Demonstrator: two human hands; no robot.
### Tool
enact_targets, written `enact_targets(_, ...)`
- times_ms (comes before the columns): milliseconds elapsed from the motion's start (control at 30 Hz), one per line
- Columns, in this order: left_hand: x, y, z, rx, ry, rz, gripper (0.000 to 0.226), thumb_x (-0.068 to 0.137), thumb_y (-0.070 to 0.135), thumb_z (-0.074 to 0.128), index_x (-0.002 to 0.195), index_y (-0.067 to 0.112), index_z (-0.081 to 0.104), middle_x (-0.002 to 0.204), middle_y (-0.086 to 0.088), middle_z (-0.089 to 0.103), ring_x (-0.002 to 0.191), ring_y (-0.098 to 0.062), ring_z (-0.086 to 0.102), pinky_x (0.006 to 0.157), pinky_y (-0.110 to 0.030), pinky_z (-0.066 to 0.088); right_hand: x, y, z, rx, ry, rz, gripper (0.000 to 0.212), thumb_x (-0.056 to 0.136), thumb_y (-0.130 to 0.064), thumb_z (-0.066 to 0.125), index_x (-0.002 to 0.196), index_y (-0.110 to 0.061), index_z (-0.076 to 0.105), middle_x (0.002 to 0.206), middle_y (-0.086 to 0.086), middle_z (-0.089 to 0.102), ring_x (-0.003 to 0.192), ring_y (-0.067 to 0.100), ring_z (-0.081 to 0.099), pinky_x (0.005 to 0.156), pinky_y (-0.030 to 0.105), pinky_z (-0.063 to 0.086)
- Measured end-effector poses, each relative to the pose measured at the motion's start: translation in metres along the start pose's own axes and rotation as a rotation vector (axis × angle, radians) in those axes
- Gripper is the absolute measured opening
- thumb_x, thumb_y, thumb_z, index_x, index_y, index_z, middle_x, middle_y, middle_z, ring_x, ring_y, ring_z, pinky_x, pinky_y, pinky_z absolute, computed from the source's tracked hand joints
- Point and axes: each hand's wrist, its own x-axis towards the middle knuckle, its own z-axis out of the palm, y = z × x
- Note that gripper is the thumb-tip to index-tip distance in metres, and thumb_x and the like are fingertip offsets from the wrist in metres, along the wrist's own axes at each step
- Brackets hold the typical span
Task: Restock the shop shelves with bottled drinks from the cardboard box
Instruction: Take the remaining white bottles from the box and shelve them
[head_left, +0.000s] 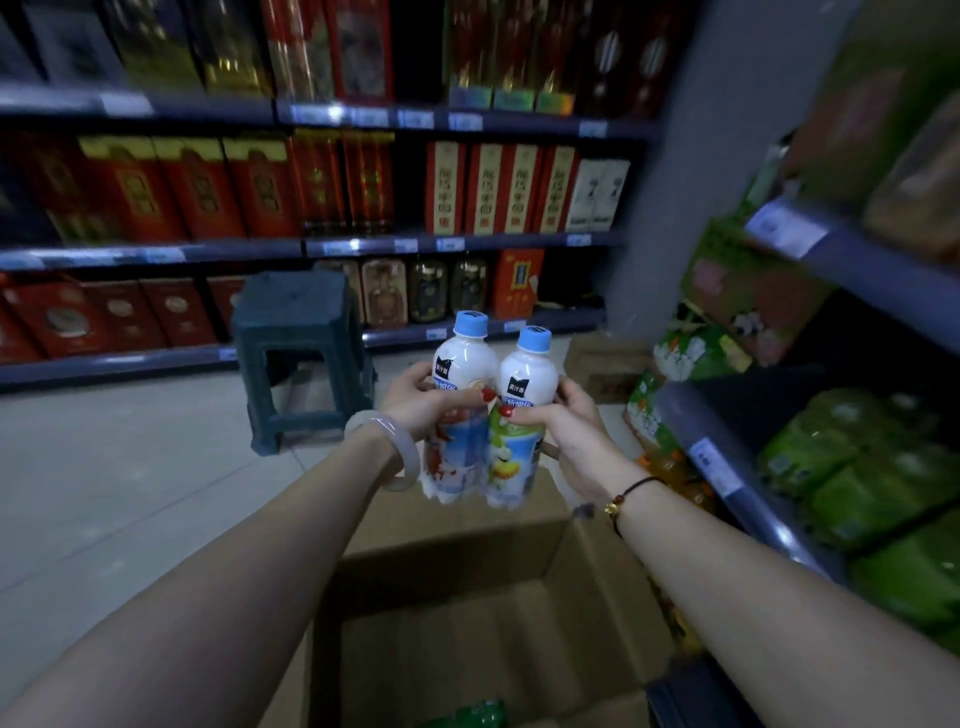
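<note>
Grey metal shop shelving (696, 431) at three o'clock, tiered and loaded with green packs (883, 467); dark gap between two tiers, just right of the hands. Judged the likely home for the drinks; exact tier impossible to tell.

Brown cardboard box (441, 566) at six o'clock, directly under the forearms, flaps open, mostly hollow. Glimpsed green bottle tops (467, 714) at its near bottom edge.

Dark plastic stool (301, 353) at eleven o'clock, on the floor, well apart from the hands.

Held above the box's far edge: two milky-white bottled drinks with blue caps, left bottle (457, 364) and right bottle (527, 379), touching side by side, long axes upright, caps toward twelve o'clock.

Wrapped round the left bottle's label: left hand (415, 400), fingers curled. Wrapped likewise round the right bottle: right hand (566, 421). Thumbs met at the seam between the two bottles.

Shelf gap at three o'clock from both hands, nearer the right hand. Called, by this reading, for a sideways swing to the right, bottles kept upright, right bottle leading.
</note>
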Motion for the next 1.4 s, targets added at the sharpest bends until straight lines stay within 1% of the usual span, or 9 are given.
enact_targets(67,-0.016,0.061,0.009,-0.008,-0.008,0.04,0.067,0.041,0.028,0.088,0.103,0.019,0.066,0.101,-0.005,0.072,0.097,-0.026,0.068,0.094,-0.046,0.051,-0.017,-0.062,-0.004,0.014,0.025,-0.032,0.04,0.071,0.003,0.069,0.097,-0.025,0.056,0.104,0.0,0.067,0.096,0.019,0.064,0.08,0.035,0.051)
enact_targets(233,-0.062,0.2,0.031,-0.009,-0.054,0.14,0.045,0.067,0.013,0.081,0.108,0.011,0.065,0.103,-0.007,0.071,0.092,-0.022,0.068,0.072,-0.032,0.054,-0.056,-0.2,-0.012,0.045,0.104,-0.108,0.056,0.057,-0.009,0.075,0.108,-0.022,0.058,0.107,0.004,0.07,0.097,0.025,0.066,0.071,0.037,0.053)
enact_targets(367,-0.091,0.285,0.045,-0.014,-0.137,0.186,0.047,0.063,0.014,0.083,0.107,0.012,0.065,0.101,-0.01,0.073,0.096,-0.029,0.069,0.083,-0.043,0.055,-0.087,-0.287,-0.02,0.068,0.156,-0.199,0.048,0.06,-0.003,0.075,0.1,-0.024,0.059,0.105,0.005,0.07,0.098,0.026,0.067,0.088,0.045,0.054)
enact_targets(600,-0.13,0.399,0.086,0.055,-0.286,0.309,0.053,0.056,0.02,0.087,0.104,0.015,0.065,0.101,-0.005,0.073,0.097,-0.024,0.068,0.088,-0.048,0.054,-0.139,-0.398,-0.051,0.087,0.259,-0.327,0.04,0.069,0.002,0.071,0.102,-0.017,0.059,0.104,0.009,0.07,0.098,0.027,0.067,0.084,0.041,0.053)
enact_targets(733,-0.141,0.433,0.117,0.051,-0.387,0.341,0.044,0.065,0.013,0.083,0.105,0.01,0.065,0.103,-0.01,0.072,0.098,-0.027,0.069,0.092,-0.049,0.052,-0.161,-0.433,-0.076,0.098,0.346,-0.361,0.05,0.055,-0.009,0.076,0.101,-0.022,0.062,0.103,0.009,0.071,0.097,0.03,0.068,0.089,0.052,0.053)
enact_targets(1000,-0.16,0.462,0.193,0.027,-0.586,0.388,0.047,0.068,0.007,0.08,0.111,0.002,0.061,0.106,-0.017,0.071,0.096,-0.032,0.069,0.088,-0.049,0.054,-0.215,-0.466,-0.137,0.065,0.544,-0.439,0.048,0.062,0.001,0.073,0.107,-0.014,0.062,0.104,0.009,0.071,0.097,0.027,0.068,0.087,0.043,0.054)
enact_targets(1200,-0.189,0.48,0.28,0.05,-0.738,0.454,0.037,0.072,0.012,0.078,0.106,0.01,0.064,0.1,-0.006,0.073,0.082,-0.018,0.069,0.062,-0.029,0.054,-0.267,-0.488,-0.205,0.024,0.688,-0.51,0.042,0.07,0.005,0.069,0.104,-0.017,0.058,0.105,0.008,0.069,0.092,0.024,0.067,0.07,0.036,0.053)
enact_targets(1333,-0.207,0.488,0.338,0.029,-0.832,0.467,0.036,0.075,0.009,0.074,0.109,0.01,0.062,0.096,-0.006,0.071,0.073,-0.014,0.067,0.05,-0.022,0.049,-0.293,-0.502,-0.255,-0.044,0.801,-0.554,0.039,0.069,0.007,0.07,0.101,-0.013,0.058,0.103,0.01,0.068,0.094,0.026,0.067,0.081,0.043,0.055)
enact_targets(1400,-0.214,0.489,0.366,0.019,-0.862,0.488,0.039,0.075,0.006,0.074,0.112,0.009,0.061,0.098,-0.005,0.07,0.078,-0.014,0.065,0.057,-0.025,0.047,-0.3,-0.506,-0.28,-0.07,0.842,-0.576,0.04,0.069,0.008,0.07,0.103,-0.01,0.057,0.104,0.011,0.067,0.096,0.027,0.066,0.084,0.043,0.054)
